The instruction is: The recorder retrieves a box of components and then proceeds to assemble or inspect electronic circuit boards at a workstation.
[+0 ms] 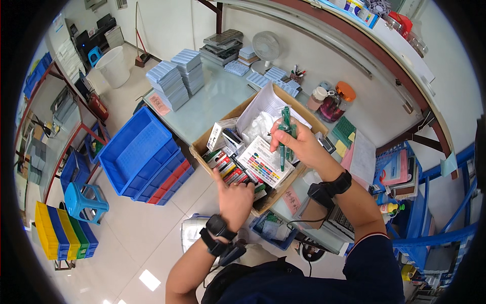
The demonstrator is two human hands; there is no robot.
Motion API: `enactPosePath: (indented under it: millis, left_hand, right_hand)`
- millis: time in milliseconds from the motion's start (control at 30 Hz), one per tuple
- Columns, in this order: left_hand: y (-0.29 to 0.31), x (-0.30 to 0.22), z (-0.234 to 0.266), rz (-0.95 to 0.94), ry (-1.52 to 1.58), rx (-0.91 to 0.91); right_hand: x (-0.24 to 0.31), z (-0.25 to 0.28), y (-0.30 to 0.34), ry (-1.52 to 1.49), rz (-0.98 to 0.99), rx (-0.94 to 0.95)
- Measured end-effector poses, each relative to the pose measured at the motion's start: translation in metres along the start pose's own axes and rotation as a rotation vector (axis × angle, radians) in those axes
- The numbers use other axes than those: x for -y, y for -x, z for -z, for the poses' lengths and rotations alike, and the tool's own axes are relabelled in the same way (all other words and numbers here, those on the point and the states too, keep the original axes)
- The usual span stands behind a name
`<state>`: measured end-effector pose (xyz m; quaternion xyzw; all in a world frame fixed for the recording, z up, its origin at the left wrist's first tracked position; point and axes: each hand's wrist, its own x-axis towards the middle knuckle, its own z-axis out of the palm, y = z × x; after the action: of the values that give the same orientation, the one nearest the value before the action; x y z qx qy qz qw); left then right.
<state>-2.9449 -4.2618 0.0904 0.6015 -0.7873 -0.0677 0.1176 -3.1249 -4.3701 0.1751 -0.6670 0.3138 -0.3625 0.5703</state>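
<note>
A few green pens (pixel 285 114) are gripped in my right hand (pixel 299 142), above the right side of an open cardboard box (pixel 202 163). Inside the box lie a white carton with rows of coloured marks (pixel 264 161), small red, black and white boxes (pixel 228 167) and crumpled white plastic (pixel 260 126). My left hand (pixel 234 202) is at the box's near left edge, its index finger stretched out and the other fingers bent. Nothing shows in it, though its palm is hidden. Both wrists wear black straps with small devices.
The box stands on a glass-topped table (pixel 212 96). Behind it are stacked light-blue trays (pixel 169 83), a fan (pixel 266 48) and an orange-lidded jar (pixel 341 101). Blue crates (pixel 144 152) stand left of the table, and a shelf frame (pixel 405 91) overhangs the right.
</note>
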Motion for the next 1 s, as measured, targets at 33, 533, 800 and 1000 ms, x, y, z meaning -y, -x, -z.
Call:
enactPosePath:
  millis: [33,533,800,1000]
  left_hand:
    - [-0.009,-0.001,0.001,-0.075,-0.135,0.165]
    - [-0.008,-0.003,0.012,-0.059,1.098,0.110]
    - [0.046,-0.007,0.011,-0.084,1.487,0.760]
    - [0.053,0.031,0.031,0.456,1.498,-0.028]
  right_hand:
    - [0.000,0.002,0.001,-0.015,-0.001,-0.018]
    - [-0.013,-0.025,0.078,-0.479,-0.042,-0.495]
    - [-0.006,-0.082,0.092,-0.245,-0.386,0.064]
    - [-0.067,-0.094,0.128,0.006,0.221,-0.157]
